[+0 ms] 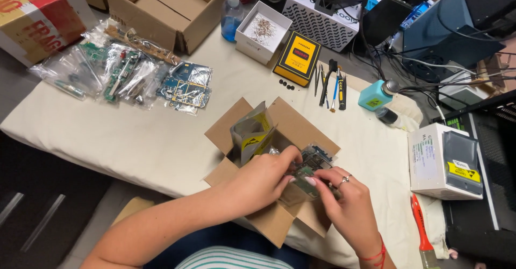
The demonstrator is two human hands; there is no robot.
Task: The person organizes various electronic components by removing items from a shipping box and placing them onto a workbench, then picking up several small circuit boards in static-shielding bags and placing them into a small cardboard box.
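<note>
My left hand (263, 180) and right hand (344, 199) pinch the green board (306, 175) | over the small box (279, 220), 6 o'clock on table (134, 134) | thin, light, easy to break; I hold edges.

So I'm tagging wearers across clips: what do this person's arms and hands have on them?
Both forearms are bare, with no sleeves reaching them. The right hand wears a silver ring on one finger, and a thin red string bracelet circles its wrist. The left hand shows no ring, watch or band. The fingernails look pale and polished. No gloves on either hand.
</note>
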